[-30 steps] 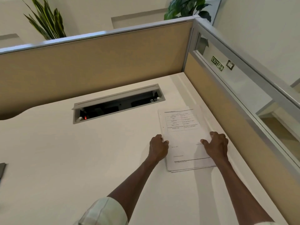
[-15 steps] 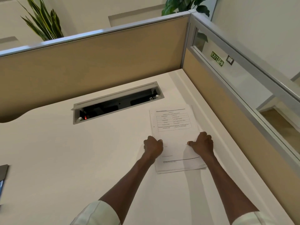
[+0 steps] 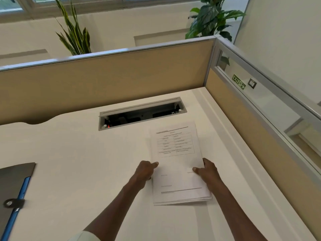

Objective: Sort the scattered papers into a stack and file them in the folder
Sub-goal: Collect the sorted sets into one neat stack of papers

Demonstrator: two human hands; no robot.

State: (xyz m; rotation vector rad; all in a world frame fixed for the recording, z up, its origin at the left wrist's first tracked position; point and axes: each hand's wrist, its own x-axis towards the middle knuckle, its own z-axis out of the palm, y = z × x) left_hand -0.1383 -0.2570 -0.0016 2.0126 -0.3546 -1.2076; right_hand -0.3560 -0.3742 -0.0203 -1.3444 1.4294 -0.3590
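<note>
Head view: stack of white printed paper sheets (image 3: 175, 164) on the white desk top (image 3: 73, 164), just in front of the grey cable tray opening (image 3: 142, 113), near edges slightly fanned. Left hand (image 3: 145, 171) gripping the stack's left edge, thumb lying on the top sheet, fingers curled at the side. Right hand (image 3: 206, 173) gripping the right edge likewise, thumb on top. Dark grey folder with blue spine and metal clasp (image 3: 14, 193) well apart at the desk's left edge, partly out of frame. Beige partition panels (image 3: 104, 84) behind and to the right.
</note>
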